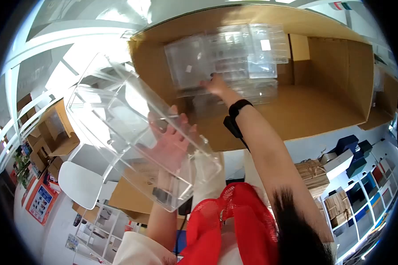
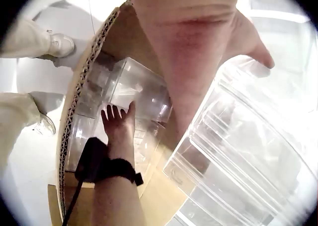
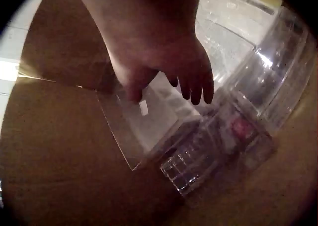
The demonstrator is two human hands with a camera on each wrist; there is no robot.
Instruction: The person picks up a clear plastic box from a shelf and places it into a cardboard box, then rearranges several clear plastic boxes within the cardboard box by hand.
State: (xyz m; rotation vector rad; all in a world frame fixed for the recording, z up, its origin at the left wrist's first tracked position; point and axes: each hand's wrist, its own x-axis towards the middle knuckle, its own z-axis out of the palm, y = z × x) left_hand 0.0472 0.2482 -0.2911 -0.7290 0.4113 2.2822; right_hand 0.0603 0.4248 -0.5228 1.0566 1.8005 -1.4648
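Note:
A large clear plastic organizer (image 1: 119,119) is tilted at the left of the head view, with the left hand (image 1: 170,143) seen through it, fingers spread against it. In the left wrist view that hand (image 2: 243,42) has its thumb along the clear plastic (image 2: 238,136). The right hand (image 1: 216,86) reaches into a big cardboard box (image 1: 314,106), over several clear plastic cases (image 1: 188,62). In the right wrist view the right hand (image 3: 169,67) hangs with fingers apart above a clear case (image 3: 144,121); whether it touches the case is unclear.
A white chair (image 1: 80,183) stands at the left, near another open cardboard box (image 1: 59,128). Shelves (image 1: 358,198) and stacked cardboard (image 1: 314,174) are at the lower right. In the left wrist view, another person's shoes (image 2: 60,45) show beside the box.

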